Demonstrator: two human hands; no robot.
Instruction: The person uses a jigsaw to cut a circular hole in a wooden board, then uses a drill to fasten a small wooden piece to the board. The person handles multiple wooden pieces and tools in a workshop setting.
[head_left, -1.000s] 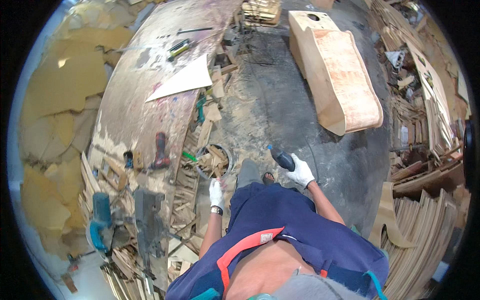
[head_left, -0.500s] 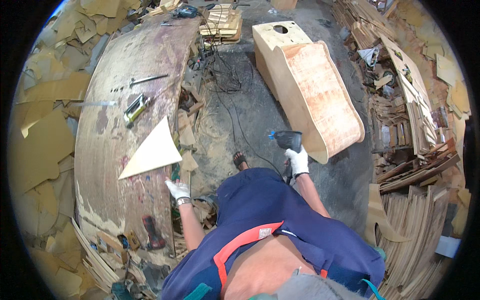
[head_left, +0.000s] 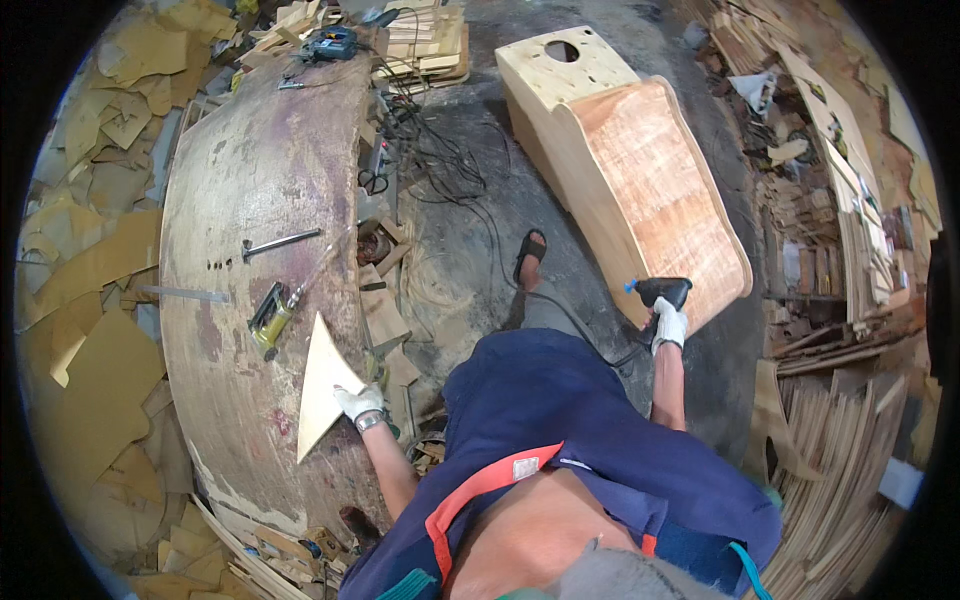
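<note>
My left hand (head_left: 360, 402), in a white glove with a watch at the wrist, holds the edge of a pale, curved-sided triangular wooden panel (head_left: 322, 395). The panel rests at the near right side of the long workbench (head_left: 225, 330). My gloved right hand (head_left: 670, 325) is closed round a black corded power tool (head_left: 662, 290) with a blue tip pointing left; its exact kind is unclear. Behind the tool, overlapped by it in view, lies a long wooden cabinet (head_left: 655, 160) with wavy side edges and a round hole in its far end.
On the bench lie a hammer (head_left: 282, 244), a yellow-green nail gun (head_left: 268, 318), a metal ruler (head_left: 185, 293) and a blue power tool (head_left: 330, 44). Cables (head_left: 440, 165) tangle on the floor. Wood offcuts (head_left: 90, 400) heap at the left, stacked strips (head_left: 835, 450) at the right.
My left hand has come onto the triangular panel, which is now turned more upright and nearer. My right hand has moved right with the power tool. My view has shifted, and a foot has stepped forward.
</note>
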